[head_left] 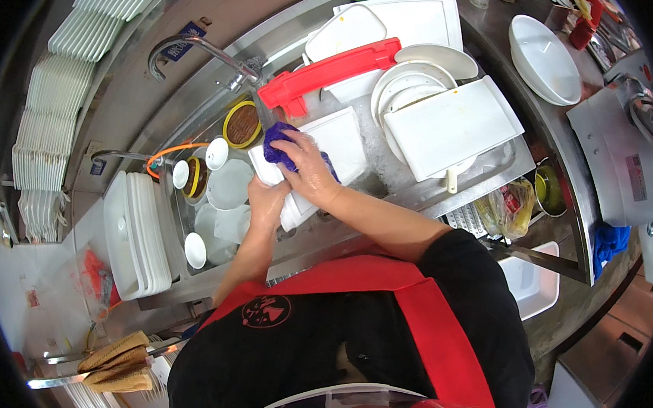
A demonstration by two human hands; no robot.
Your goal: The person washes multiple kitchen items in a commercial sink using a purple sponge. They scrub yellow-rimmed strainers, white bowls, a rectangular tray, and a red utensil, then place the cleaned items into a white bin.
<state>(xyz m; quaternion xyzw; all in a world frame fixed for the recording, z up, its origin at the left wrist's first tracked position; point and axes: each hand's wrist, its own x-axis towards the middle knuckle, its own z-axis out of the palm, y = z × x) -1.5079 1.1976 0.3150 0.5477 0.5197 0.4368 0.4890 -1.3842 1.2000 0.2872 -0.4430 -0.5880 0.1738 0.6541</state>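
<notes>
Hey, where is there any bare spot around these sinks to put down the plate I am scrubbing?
Little room. Bare steel shows on the back ledge behind the faucet, and on the counter between the white trays and stacked bowls. Both basins are packed: the rinse basin with bowls, the soapy basin with plates under the red rack.

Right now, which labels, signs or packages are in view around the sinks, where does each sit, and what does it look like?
Blue label: on the steel backsplash behind the upper tap, small tilted rectangle.
Second blue label: by the lower tap, small square.
Red-and-white sticker: on the grey machine at right, upright rectangle.
Plastic bag: hanging below the right sink edge, clear, yellow and red contents.
</notes>
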